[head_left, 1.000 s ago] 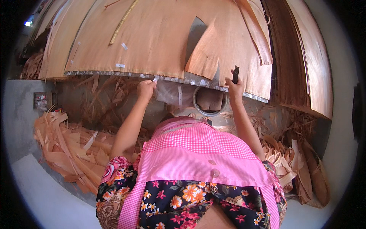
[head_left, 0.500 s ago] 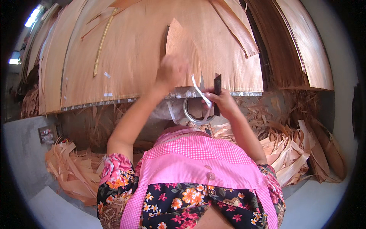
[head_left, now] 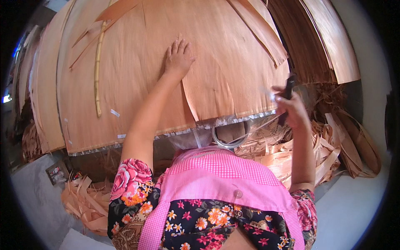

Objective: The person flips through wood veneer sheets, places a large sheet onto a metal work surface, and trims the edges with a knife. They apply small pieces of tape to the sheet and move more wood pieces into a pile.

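A broad stack of thin wood veneer sheets [head_left: 125, 75] lies in front of me. My left hand [head_left: 179, 62] presses flat on the top sheet with its fingers stretched out, beside the upper end of a dark slit in the veneer. Right of that slit is a narrow tapering veneer piece [head_left: 208, 91]. Off the stack's right front corner, my right hand [head_left: 291, 109] is closed around a black cutter knife [head_left: 289, 86]. Something small and white shows at its fingertips, blurred by motion. A roll of clear tape [head_left: 214, 135] hangs by the front edge, at my apron.
A bamboo stick [head_left: 98, 75] and loose veneer strips [head_left: 118, 10] rest on the stack. Heaps of veneer scraps [head_left: 89, 200] lie below at left and right. Darker veneer sheets [head_left: 302, 46] stand at the right, near a pale wall [head_left: 371, 54].
My left hand has come down flat on the veneer, slightly farther up. My right hand has moved right with the knife, away from the tape roll. The narrow piece now lies flatter.
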Motion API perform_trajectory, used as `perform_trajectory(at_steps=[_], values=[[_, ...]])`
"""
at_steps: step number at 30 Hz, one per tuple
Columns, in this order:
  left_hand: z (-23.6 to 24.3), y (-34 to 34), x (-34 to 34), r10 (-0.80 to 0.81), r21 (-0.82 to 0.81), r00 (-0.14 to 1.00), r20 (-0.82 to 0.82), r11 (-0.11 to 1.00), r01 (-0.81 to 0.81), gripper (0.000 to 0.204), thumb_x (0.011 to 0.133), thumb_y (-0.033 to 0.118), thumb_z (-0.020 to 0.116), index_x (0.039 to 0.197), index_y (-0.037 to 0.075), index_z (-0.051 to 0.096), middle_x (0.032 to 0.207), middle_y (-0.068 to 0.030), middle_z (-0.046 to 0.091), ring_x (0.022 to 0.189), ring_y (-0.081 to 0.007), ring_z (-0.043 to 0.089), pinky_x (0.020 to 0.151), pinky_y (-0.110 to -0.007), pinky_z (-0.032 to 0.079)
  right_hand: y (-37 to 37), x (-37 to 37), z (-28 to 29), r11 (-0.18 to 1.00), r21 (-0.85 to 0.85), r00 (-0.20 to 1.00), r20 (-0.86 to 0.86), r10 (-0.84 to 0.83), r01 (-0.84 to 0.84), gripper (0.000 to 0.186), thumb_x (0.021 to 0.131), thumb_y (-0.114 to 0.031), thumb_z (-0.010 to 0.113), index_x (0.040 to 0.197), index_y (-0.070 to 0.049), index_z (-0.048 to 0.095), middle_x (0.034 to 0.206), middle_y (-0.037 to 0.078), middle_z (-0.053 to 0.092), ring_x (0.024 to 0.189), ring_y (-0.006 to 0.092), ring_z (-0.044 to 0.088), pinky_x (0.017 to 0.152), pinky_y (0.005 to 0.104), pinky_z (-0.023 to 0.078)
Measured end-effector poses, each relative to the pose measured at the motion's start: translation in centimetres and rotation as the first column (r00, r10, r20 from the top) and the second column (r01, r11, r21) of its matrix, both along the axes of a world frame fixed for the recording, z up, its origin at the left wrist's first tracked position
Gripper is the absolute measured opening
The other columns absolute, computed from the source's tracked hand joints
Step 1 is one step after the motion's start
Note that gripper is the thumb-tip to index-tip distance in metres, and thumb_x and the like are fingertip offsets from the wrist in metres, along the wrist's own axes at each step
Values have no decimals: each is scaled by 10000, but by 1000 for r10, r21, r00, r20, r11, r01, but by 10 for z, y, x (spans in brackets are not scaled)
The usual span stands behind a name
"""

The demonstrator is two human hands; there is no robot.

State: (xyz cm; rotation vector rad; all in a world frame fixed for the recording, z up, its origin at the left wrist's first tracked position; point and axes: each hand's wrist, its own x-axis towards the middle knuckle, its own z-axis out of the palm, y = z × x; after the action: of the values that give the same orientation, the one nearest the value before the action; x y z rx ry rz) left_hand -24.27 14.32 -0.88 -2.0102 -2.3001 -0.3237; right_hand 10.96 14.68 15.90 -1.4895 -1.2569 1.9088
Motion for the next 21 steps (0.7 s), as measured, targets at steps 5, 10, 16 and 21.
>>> perform_trajectory(at_steps=[5,10,16,21], values=[[-1,-1,-15,-38,48,998,56,998,35,551,825,398,439,1277,101,332,1351,-126,243,1260,-312,167,1016,-455,133,53,-58,24,939,323,987,145,71,-115,318,733,-45,578,1045,1,541,765,24,576,497,32,406,450,176,340],[-2,-4,-24,-7,66,996,87,998,1,554,821,406,442,1273,102,338,1350,-165,225,1258,-311,178,1013,-465,132,86,-121,-19,884,369,950,222,217,-288,298,747,-69,559,1041,-23,548,796,14,597,528,19,401,462,166,315],[-8,-5,-38,-24,136,990,138,991,5,591,809,404,466,1253,35,339,1326,-184,265,1242,-326,217,1008,-458,161,100,-175,-51,874,336,931,230,285,-351,309,739,-134,564,1040,-64,558,824,-2,603,595,26,439,515,177,337],[-3,-9,-47,-31,134,987,160,991,9,604,802,392,481,1247,12,332,1322,-186,269,1236,-332,230,1004,-455,179,103,-217,-65,846,326,903,235,361,-423,307,748,-189,598,1025,-63,566,797,-3,598,574,30,432,508,175,331]])
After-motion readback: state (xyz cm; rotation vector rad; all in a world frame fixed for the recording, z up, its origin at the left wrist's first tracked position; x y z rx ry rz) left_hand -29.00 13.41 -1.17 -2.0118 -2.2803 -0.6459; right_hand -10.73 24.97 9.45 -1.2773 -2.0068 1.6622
